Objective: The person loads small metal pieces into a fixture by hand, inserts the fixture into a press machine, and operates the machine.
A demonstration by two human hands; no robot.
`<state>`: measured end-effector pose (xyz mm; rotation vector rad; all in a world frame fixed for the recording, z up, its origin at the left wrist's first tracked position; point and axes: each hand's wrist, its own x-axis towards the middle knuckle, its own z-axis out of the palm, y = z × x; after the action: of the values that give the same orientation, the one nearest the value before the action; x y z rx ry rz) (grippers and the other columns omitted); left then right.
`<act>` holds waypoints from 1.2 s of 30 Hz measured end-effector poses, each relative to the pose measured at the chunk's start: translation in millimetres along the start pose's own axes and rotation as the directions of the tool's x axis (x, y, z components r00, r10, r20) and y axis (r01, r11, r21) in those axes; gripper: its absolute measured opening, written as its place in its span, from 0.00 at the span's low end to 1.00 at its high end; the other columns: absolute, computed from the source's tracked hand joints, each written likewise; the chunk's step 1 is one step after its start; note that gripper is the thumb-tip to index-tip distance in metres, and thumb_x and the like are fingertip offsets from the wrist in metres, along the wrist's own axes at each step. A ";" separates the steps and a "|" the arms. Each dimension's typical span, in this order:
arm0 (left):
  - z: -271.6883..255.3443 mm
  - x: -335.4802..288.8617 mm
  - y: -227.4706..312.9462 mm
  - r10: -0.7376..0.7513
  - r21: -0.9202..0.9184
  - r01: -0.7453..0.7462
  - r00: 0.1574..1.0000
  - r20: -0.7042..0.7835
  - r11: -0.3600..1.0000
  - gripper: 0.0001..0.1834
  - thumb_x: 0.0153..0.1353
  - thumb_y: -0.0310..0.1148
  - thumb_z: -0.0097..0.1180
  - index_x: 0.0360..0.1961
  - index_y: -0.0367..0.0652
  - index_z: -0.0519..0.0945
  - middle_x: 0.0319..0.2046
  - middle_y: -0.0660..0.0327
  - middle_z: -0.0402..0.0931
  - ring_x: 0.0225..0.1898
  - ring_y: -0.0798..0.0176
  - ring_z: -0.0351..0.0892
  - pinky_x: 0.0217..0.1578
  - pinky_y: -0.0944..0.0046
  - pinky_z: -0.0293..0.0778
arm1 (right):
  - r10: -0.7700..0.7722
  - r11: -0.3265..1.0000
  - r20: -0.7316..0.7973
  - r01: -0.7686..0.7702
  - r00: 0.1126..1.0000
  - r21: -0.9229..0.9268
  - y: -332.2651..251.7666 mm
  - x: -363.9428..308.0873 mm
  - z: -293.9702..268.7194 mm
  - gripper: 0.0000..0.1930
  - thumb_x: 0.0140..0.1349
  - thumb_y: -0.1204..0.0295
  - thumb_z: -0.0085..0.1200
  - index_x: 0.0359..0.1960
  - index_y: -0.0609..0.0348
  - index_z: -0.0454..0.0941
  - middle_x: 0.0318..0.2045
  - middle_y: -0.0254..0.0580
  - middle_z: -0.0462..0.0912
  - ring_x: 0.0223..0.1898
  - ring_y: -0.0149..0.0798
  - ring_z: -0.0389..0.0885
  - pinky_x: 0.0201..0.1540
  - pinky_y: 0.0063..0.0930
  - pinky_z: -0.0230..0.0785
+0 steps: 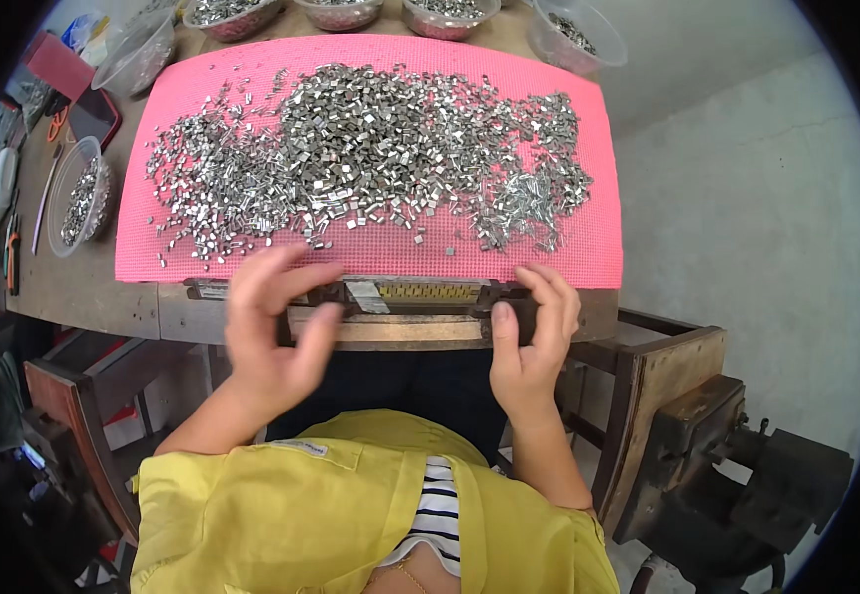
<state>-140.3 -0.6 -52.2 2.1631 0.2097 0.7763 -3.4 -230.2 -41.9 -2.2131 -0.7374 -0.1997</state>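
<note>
A heap of small silvery metal pieces point(360, 139) is spread over a pink mesh mat point(603, 228) on the bench. Along the bench's near edge lies a long dark metal fixture point(351, 322), with a yellow slotted strip point(430, 293) in its middle. At the fixture's left end is my left hand point(276, 332), slightly blurred, its thumb and fingers apart and nothing visible between them. My right hand point(539, 346) is by the other end, thumb and curled fingers spread apart; whether it touches the fixture I cannot tell.
Several clear plastic bowls, one at the far right point(573, 40), stand along the mat's far edge. A bowl of metal pieces point(81, 203) sits left of the mat, near orange-handled scissors point(57, 123) and other hand tools. A dark bench vise point(707, 475) is at the lower right.
</note>
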 end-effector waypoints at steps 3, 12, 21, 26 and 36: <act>22.3 29.5 19.8 0.188 0.193 -0.201 0.979 0.081 0.960 0.37 0.53 0.22 0.71 0.66 0.39 0.72 0.46 0.60 0.88 0.54 0.54 0.81 0.64 0.48 0.67 | -0.077 0.997 0.075 0.077 0.994 -0.002 -6.4 -0.2 3.2 0.22 0.62 0.71 0.62 0.59 0.57 0.79 0.58 0.43 0.79 0.64 0.50 0.72 0.66 0.44 0.53; 35.0 38.6 -1.3 0.400 0.050 -0.405 0.913 0.087 0.913 0.32 0.52 0.21 0.69 0.62 0.40 0.79 0.35 0.61 0.85 0.32 0.57 0.82 0.39 0.57 0.79 | -0.114 0.993 0.148 0.118 0.982 -0.023 -15.8 7.8 12.9 0.23 0.55 0.68 0.69 0.55 0.46 0.84 0.55 0.31 0.82 0.62 0.46 0.72 0.60 0.42 0.49; 29.9 33.4 -5.0 0.442 0.005 -0.442 0.896 0.035 0.897 0.29 0.58 0.19 0.66 0.62 0.40 0.78 0.35 0.56 0.88 0.32 0.57 0.87 0.41 0.57 0.82 | -0.199 0.979 0.004 0.199 0.980 0.035 -13.5 19.3 10.8 0.11 0.56 0.71 0.71 0.41 0.45 0.89 0.36 0.25 0.88 0.48 0.38 0.80 0.54 0.36 0.51; 21.5 33.2 -5.9 0.326 -0.212 -0.314 0.945 0.025 0.926 0.34 0.53 0.16 0.72 0.62 0.38 0.75 0.35 0.54 0.89 0.35 0.55 0.90 0.49 0.55 0.81 | -0.214 0.957 0.042 0.200 0.976 0.208 -15.0 25.8 1.4 0.12 0.54 0.72 0.73 0.41 0.50 0.90 0.30 0.28 0.88 0.36 0.35 0.83 0.49 0.31 0.54; 15.3 27.4 -15.4 0.202 -0.443 -0.193 0.979 -0.027 0.876 0.32 0.54 0.17 0.73 0.61 0.35 0.75 0.36 0.54 0.89 0.40 0.57 0.91 0.52 0.54 0.78 | -0.102 0.864 0.175 0.000 0.979 0.504 -21.0 29.3 -4.5 0.14 0.57 0.80 0.69 0.46 0.59 0.89 0.35 0.34 0.90 0.41 0.35 0.86 0.50 0.29 0.60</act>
<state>-107.8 10.5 -58.4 1.7687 -0.1906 0.8248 9.1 -209.3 -14.9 -1.7254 -0.8455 0.1760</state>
